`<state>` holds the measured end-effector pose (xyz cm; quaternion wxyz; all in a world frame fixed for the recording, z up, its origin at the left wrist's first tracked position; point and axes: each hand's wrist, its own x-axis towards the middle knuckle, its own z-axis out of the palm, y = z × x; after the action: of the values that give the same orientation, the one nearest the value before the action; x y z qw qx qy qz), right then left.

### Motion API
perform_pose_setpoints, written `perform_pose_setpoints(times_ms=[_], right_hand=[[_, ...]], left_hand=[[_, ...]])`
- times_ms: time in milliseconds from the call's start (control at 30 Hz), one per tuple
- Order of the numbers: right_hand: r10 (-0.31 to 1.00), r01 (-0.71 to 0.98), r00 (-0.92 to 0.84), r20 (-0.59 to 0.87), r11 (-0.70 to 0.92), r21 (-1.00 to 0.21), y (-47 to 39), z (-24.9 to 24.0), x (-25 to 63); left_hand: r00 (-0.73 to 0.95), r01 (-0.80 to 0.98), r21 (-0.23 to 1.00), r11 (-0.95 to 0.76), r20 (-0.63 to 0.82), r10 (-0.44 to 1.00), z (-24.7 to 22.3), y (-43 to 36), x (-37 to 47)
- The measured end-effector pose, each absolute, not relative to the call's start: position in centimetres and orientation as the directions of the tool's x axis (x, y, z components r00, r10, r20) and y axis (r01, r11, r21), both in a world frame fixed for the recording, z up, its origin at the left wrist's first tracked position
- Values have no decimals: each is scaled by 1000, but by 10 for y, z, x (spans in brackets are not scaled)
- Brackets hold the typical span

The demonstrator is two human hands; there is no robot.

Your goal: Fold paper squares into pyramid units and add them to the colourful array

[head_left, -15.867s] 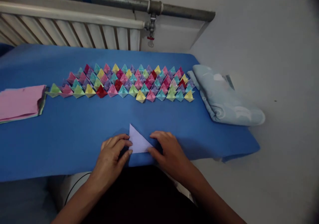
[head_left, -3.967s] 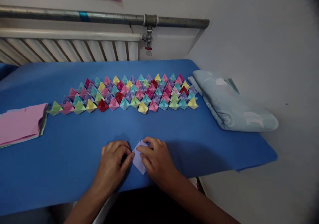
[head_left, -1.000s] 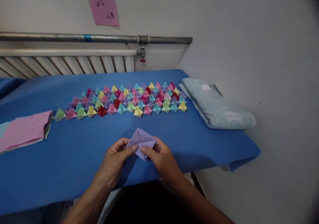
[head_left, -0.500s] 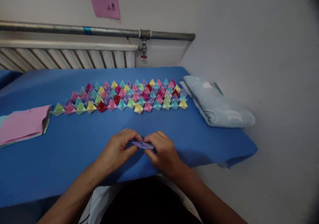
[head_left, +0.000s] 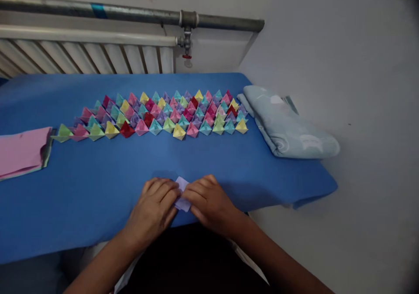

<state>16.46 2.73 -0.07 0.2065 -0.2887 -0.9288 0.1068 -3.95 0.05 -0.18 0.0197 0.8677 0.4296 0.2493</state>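
Observation:
A small piece of folded purple paper (head_left: 182, 204) lies on the blue tabletop close to my body. My left hand (head_left: 155, 203) grips its left side, the fingers bent and close together. On the other side my right hand (head_left: 209, 203) is closed over the paper's right part, fingertips almost meeting those of the left. Only a strip of purple shows between the hands; the edges under the fingers are hidden. Beyond them stand several rows of small folded paper boats (head_left: 179, 131) in yellow, pink, red, green, teal and purple.
A stack of pink and green paper sheets (head_left: 22, 152) rests on the blue cloth (head_left: 108, 185) at the left. At the right lies a folded pale-blue blanket (head_left: 288, 130) against the wall. A radiator (head_left: 85, 56) and a metal pipe (head_left: 140, 15) run behind the table.
The purple paper, held up edge-on between both hands before, is now lower and flatter against the table. Both hands have turned palm-down over it. My view has tilted downward.

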Motion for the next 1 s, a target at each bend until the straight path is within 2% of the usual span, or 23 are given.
perform_pose_setpoints(times_ms=[200, 633, 800, 1000], right_hand=[[705, 563, -643, 301, 701, -437, 18, 4, 174], [786, 610, -542, 297, 611, -505, 18, 1, 174], [797, 610, -522, 304, 598, -520, 22, 3, 173], [843, 646, -476, 251, 529, -550, 26, 6, 169]], left_hand=[[509, 725, 295, -622, 379, 773, 0, -7, -44], [445, 766, 283, -577, 414, 794, -2, -11, -51], [401, 764, 333, -554, 427, 810, -1, -10, -51], [292, 808, 400, -433, 366, 883, -4, -8, -49]])
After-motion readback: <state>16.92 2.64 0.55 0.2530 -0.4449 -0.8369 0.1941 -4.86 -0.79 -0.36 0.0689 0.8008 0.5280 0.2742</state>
